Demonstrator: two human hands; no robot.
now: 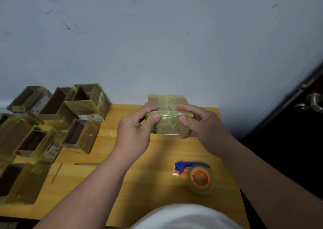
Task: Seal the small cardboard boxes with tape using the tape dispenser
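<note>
Over a yellow wooden table [157,185] against a scuffed pale wall [157,36], both hands' fingers [150,111] pinch a taped box [168,117].

We have a single view, from a camera worn on the person's head, looking forward and steeply down over the wooden desk [139,185] toward the pale wall [157,36] behind it. The lens is wide: straight edges bow near the frame borders. It sits close, so both forearms enter from the bottom edge and fill much of the lower half. No second view overlaps it.
</note>
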